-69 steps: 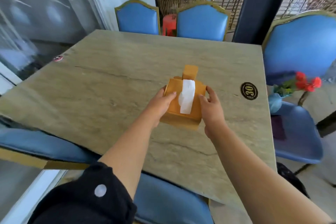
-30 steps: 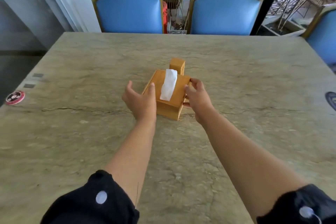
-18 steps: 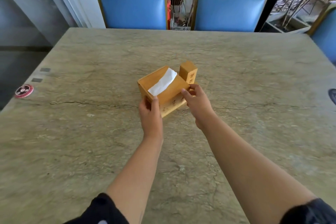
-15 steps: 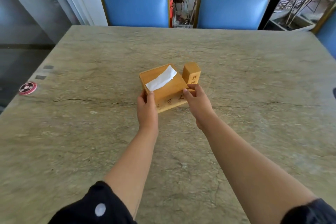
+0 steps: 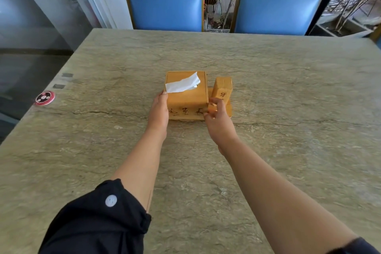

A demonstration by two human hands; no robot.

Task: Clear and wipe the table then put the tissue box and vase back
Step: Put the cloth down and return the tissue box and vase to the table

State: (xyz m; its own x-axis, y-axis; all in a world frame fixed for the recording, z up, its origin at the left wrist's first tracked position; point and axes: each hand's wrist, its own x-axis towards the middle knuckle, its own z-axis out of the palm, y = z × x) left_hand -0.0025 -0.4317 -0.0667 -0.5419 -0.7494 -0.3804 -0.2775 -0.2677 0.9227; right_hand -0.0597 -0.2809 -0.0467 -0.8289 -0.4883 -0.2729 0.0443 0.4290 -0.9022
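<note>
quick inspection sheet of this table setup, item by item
surface: stone-look table, a dark crack running across it in front of the box
job's things: wooden tissue box stands flat near the middle, a white tissue sticking out of the top; small wooden holder joined at its right side; vase not in view
clutter: round red disc and two grey squares near the left edge
hands: left hand rests against the box's left side; right hand at its right front corner, fingers curled
cables: nothing seen
surroundings: two blue chairs at the far side, wicker furniture behind
</note>
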